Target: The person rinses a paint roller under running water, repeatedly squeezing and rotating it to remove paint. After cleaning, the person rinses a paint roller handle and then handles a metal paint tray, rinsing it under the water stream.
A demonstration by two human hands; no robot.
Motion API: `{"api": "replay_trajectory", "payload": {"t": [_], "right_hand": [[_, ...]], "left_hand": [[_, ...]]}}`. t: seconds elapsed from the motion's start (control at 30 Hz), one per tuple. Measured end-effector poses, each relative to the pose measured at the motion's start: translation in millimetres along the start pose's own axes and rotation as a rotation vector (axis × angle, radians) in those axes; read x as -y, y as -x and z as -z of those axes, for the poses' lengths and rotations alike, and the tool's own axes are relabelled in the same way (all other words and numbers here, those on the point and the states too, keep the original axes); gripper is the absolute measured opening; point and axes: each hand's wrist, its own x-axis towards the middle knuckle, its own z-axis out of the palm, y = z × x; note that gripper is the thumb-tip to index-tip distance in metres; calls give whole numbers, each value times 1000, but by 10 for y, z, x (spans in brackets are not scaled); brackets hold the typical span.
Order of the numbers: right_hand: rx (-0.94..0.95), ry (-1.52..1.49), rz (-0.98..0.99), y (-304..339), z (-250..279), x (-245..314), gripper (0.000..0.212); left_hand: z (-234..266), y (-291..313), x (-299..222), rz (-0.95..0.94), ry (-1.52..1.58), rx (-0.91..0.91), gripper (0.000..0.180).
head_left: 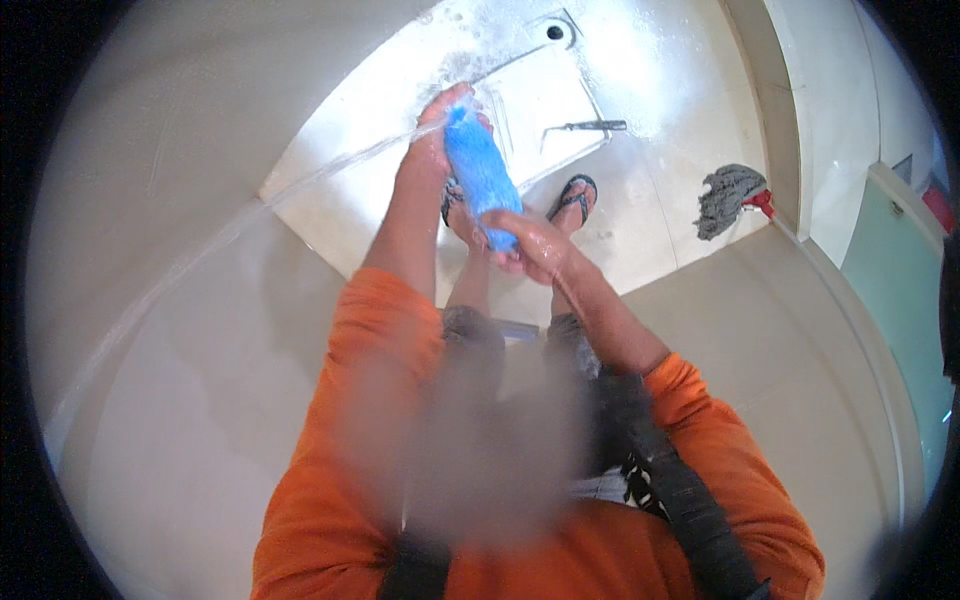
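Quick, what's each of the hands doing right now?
Left hand: closed, holding the far end of the blue fabric piece.
Right hand: closed, holding its near end.

Grey mop head (pixel 730 202), red connector (pixel 763 204) at right; round floor drain (pixel 555 34).

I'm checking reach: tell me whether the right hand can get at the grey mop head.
Probably not yet: the right hand grips the near end of the fuzzy blue item, and the grey mop head lies off to the right, though nothing visible blocks the way.
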Motion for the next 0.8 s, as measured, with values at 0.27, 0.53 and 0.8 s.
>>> {"api": "replay_trajectory", "payload": {"t": [0.27, 0.53, 0.8], "right_hand": [[-541, 1111, 162, -400, -174, 261, 54], [-444, 693, 265, -123, -69, 71, 51], [-31, -101, -29, 51, 279, 145, 45]], "left_hand": [[17, -521, -94, -605, -1139, -648, 60], [-157, -270, -252, -271, -854, -535, 76], [-160, 174, -427, -18, -851, 42, 82]]}}
